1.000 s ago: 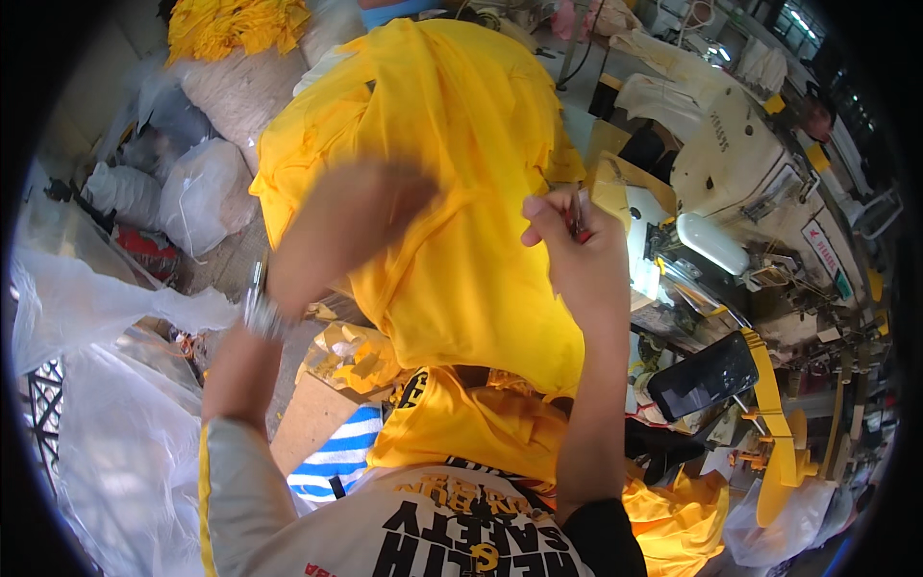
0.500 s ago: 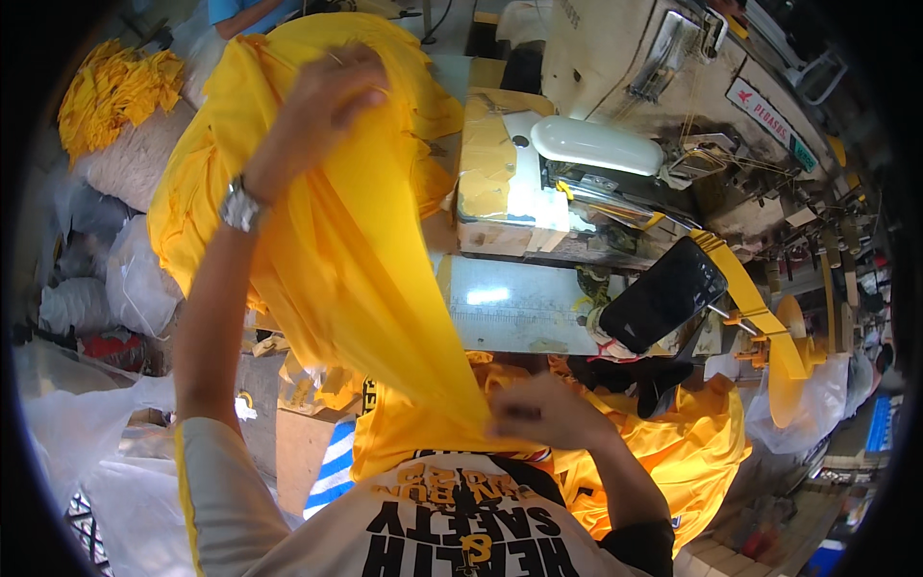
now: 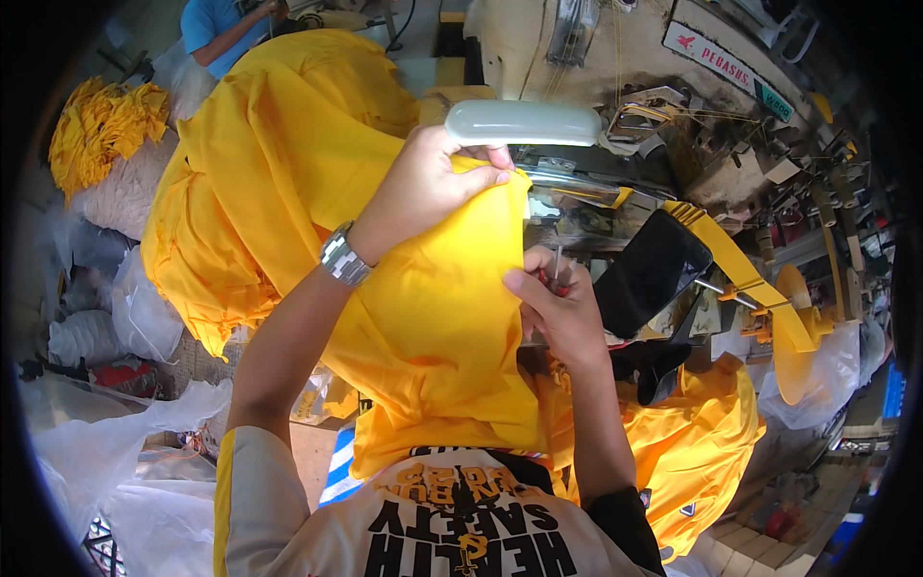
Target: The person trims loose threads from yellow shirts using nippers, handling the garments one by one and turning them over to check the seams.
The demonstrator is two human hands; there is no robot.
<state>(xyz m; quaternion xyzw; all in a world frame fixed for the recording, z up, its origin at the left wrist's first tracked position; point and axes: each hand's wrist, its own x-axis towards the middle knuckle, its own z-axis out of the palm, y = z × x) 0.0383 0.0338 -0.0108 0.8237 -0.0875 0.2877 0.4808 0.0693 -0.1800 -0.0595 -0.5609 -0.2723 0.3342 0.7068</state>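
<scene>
Yellow garment (image 3: 433, 317): held up over lap, stretched betw. both hands, prob. to bring its top edge taut for trimming. Left hand (image 3: 423, 188) grip closed on upper edge; right hand (image 3: 562, 308) pinches the cloth edge plus a small red-handled snipper (image 3: 553, 274). Surrounds: sewing machine (image 3: 577, 58) behind, black phone (image 3: 649, 269) just right, yellow pile (image 3: 269, 125) left. Cloth hides the tabletop.

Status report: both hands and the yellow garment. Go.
Left hand pinching yellow garment at its top edge. Right hand on its side edge, small thread snips in fingers. Black phone propped close right.
</scene>
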